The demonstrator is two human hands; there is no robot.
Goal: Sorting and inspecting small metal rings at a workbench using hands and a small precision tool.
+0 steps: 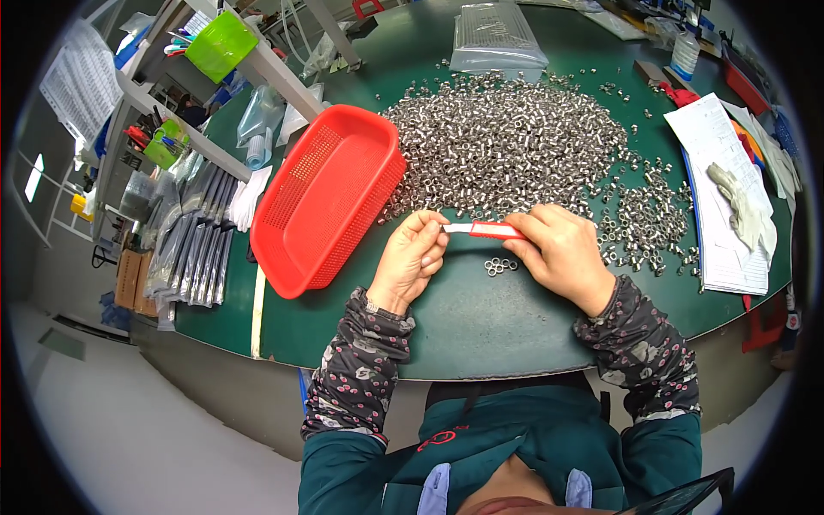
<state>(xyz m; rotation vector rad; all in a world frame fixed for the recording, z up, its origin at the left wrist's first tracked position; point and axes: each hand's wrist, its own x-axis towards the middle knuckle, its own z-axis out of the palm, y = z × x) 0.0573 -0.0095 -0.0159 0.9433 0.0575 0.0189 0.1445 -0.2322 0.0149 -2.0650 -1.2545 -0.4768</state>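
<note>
My right hand [562, 253] is closed round a red utility knife [496, 230], its blade pointing left. The blade's tip meets the fingertips of my left hand [412, 257], which pinch a small metal ring, mostly hidden by the fingers. Just below the knife, several loose metal rings [500, 266] lie together on the green table. Beyond both hands spreads a large heap of short, shiny metal rings [506, 142]. An upright red perforated plastic basket [300, 279] stands left of my left hand, with no parts visible in it.
Bagged dark packs [193, 245] lie at the left, beside a metal rack post [193, 129] with green bins. At the right are papers [712, 146] and white gloves [740, 206]. A clear plastic-wrapped stack [496, 39] sits behind the heap. The table [463, 343] ends near my body.
</note>
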